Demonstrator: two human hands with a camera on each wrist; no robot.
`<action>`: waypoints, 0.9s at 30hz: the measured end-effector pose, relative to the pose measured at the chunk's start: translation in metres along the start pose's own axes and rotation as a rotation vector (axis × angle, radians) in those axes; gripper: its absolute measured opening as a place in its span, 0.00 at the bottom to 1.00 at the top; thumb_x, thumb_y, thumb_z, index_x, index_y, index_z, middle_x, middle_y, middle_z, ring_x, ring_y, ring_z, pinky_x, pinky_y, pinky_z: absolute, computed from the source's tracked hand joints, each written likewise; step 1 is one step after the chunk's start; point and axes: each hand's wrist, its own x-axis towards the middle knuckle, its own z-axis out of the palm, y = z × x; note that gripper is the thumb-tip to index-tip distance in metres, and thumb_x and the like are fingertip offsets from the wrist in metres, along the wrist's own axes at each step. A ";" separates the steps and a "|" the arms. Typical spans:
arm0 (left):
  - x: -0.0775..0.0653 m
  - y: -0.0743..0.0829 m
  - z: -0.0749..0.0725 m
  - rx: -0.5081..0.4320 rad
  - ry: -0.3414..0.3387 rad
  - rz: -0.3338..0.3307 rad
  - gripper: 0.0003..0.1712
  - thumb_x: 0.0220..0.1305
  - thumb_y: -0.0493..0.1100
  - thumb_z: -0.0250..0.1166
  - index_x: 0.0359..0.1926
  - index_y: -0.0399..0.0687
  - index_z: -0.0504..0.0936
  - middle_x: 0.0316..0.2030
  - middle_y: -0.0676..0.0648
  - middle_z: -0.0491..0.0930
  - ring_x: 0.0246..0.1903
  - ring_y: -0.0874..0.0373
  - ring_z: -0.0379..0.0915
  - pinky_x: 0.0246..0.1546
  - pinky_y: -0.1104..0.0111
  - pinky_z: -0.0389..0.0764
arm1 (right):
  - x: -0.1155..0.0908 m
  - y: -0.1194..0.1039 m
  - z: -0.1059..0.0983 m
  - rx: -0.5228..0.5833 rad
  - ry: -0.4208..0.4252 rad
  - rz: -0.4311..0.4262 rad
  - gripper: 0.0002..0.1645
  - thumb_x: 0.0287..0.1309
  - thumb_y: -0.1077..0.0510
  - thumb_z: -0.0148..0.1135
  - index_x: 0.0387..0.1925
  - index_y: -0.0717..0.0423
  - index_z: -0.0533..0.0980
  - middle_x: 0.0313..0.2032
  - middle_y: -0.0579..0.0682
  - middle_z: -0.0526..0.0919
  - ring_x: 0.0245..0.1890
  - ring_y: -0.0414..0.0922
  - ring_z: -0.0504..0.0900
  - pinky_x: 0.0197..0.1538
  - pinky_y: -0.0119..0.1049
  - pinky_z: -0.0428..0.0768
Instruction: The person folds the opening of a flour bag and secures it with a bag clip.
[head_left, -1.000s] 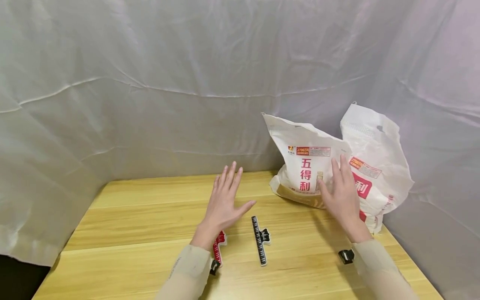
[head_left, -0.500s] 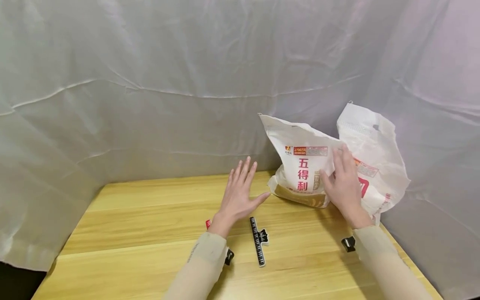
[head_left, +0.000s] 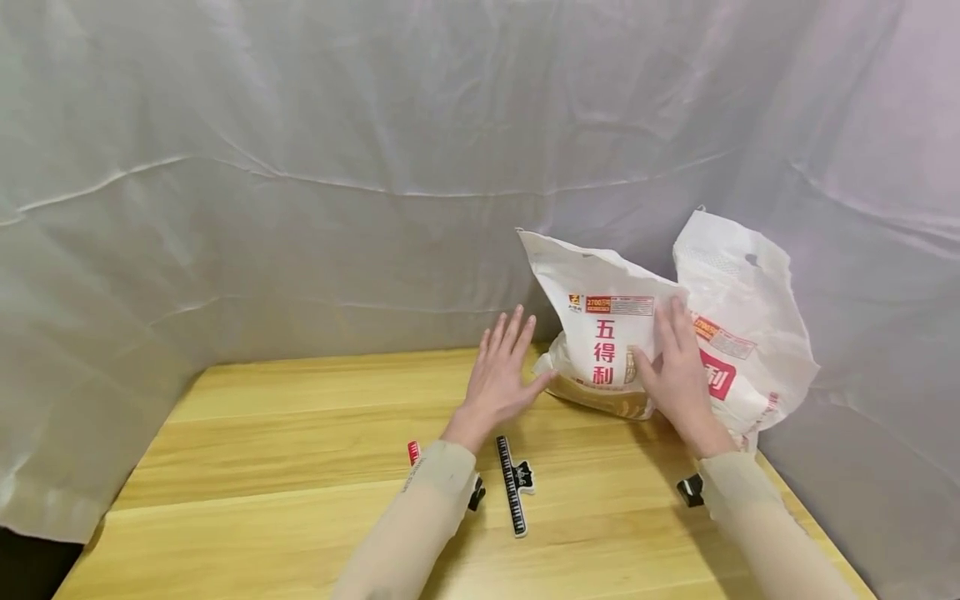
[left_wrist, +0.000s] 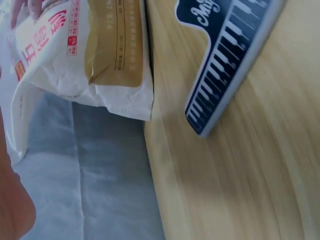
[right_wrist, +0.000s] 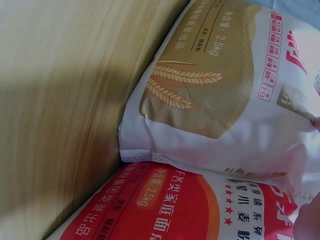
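A white flour bag [head_left: 581, 279] with a gold base leans at the back right, its upper edge slanting and wide. My right hand [head_left: 681, 379] rests on its right side with fingers extended. In the right wrist view, the bag's gold panel [right_wrist: 200, 80] shows wheat ears, and only a bit of the hand appears. My left hand [head_left: 501, 375] is held up with straight fingers near the bag's lower left corner; it holds nothing. A black clip [head_left: 513, 487] with a piano-key pattern lies on the table just below the left hand.
A second white flour bag [head_left: 750, 333] with red print stands behind and right of the first. A red piano-key clip [head_left: 414, 452] is mostly covered by the left sleeve. Grey cloth [head_left: 337, 250] hangs behind the wooden table [head_left: 285, 442].
My left hand has moved right and a little forward, closer to the flour bag. My right hand has shifted slightly along the bag's right side. The bags have hardly moved.
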 end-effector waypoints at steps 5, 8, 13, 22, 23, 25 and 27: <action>0.010 0.004 0.008 -0.030 0.010 -0.020 0.48 0.77 0.69 0.46 0.84 0.56 0.37 0.83 0.51 0.28 0.82 0.49 0.26 0.80 0.53 0.33 | 0.001 0.000 0.002 -0.006 0.038 -0.072 0.51 0.62 0.60 0.69 0.80 0.63 0.53 0.82 0.59 0.47 0.82 0.59 0.47 0.81 0.54 0.47; 0.017 0.010 0.013 -0.057 0.006 -0.020 0.46 0.78 0.67 0.45 0.85 0.53 0.40 0.84 0.49 0.31 0.82 0.49 0.27 0.80 0.53 0.34 | 0.002 -0.001 0.002 -0.009 0.032 -0.076 0.50 0.64 0.61 0.67 0.80 0.63 0.53 0.82 0.57 0.47 0.82 0.57 0.47 0.82 0.53 0.47; 0.027 0.019 0.020 -0.053 0.000 -0.027 0.45 0.79 0.66 0.44 0.85 0.52 0.40 0.84 0.48 0.34 0.82 0.49 0.28 0.80 0.53 0.37 | 0.001 -0.003 0.001 -0.016 -0.012 -0.049 0.47 0.68 0.60 0.64 0.81 0.62 0.52 0.82 0.56 0.47 0.82 0.56 0.45 0.81 0.54 0.46; 0.037 0.034 0.028 -0.046 -0.014 -0.011 0.45 0.80 0.65 0.44 0.84 0.53 0.37 0.84 0.44 0.37 0.82 0.47 0.33 0.80 0.53 0.39 | -0.005 -0.001 0.008 -0.041 -0.011 -0.052 0.43 0.69 0.61 0.62 0.79 0.64 0.55 0.81 0.58 0.52 0.81 0.60 0.50 0.81 0.56 0.50; 0.038 0.036 0.028 -0.040 -0.010 -0.013 0.46 0.80 0.65 0.45 0.84 0.53 0.37 0.84 0.43 0.38 0.82 0.47 0.33 0.80 0.53 0.39 | -0.004 -0.001 0.008 -0.041 -0.010 -0.059 0.43 0.69 0.62 0.62 0.79 0.65 0.55 0.81 0.59 0.52 0.80 0.60 0.51 0.81 0.56 0.50; 0.041 0.039 0.028 -0.036 -0.010 -0.025 0.46 0.79 0.64 0.48 0.84 0.53 0.37 0.84 0.42 0.39 0.82 0.48 0.33 0.80 0.54 0.39 | -0.004 -0.001 0.009 -0.045 -0.012 -0.065 0.43 0.69 0.62 0.62 0.79 0.65 0.55 0.81 0.59 0.52 0.80 0.60 0.51 0.81 0.56 0.50; 0.044 0.042 0.027 -0.035 -0.011 -0.035 0.47 0.78 0.62 0.51 0.84 0.53 0.39 0.83 0.41 0.40 0.82 0.47 0.36 0.80 0.55 0.41 | -0.004 -0.001 0.009 -0.050 -0.024 -0.063 0.43 0.70 0.62 0.60 0.80 0.64 0.54 0.81 0.59 0.52 0.80 0.60 0.51 0.81 0.55 0.50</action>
